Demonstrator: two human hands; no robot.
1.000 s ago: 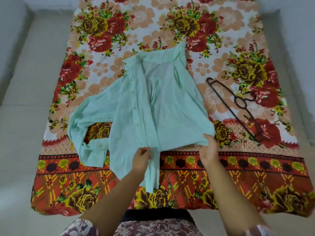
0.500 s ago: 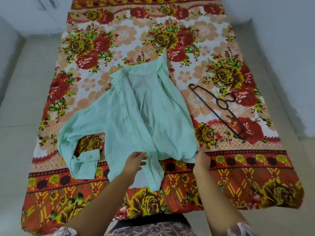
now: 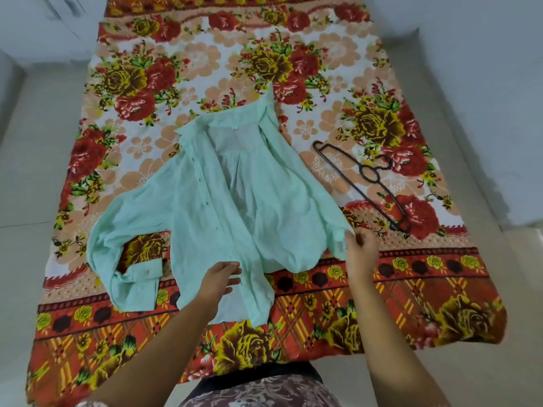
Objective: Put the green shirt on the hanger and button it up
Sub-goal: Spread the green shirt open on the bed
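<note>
The green shirt [image 3: 235, 207] lies spread open, unbuttoned, on the middle of the flowered bedsheet [image 3: 411, 304], collar toward the far edge and one sleeve folded back toward the left edge. The right hand [image 3: 360, 254] pinches the shirt's right lower corner and lifts it slightly. The left hand [image 3: 219, 282] rests on the front placket near the hem, fingers loosely spread, gripping nothing. The black hanger [image 3: 367, 177] lies flat near the right edge, beside the shirt and apart from it.

The green shirt [image 3: 235, 201] lies open on a floral blanket [image 3: 382, 289] — right hand [image 3: 360, 254] pinching its hem corner, left hand [image 3: 219, 282] loose over the placket; hanger [image 3: 364, 183] nearby.
</note>
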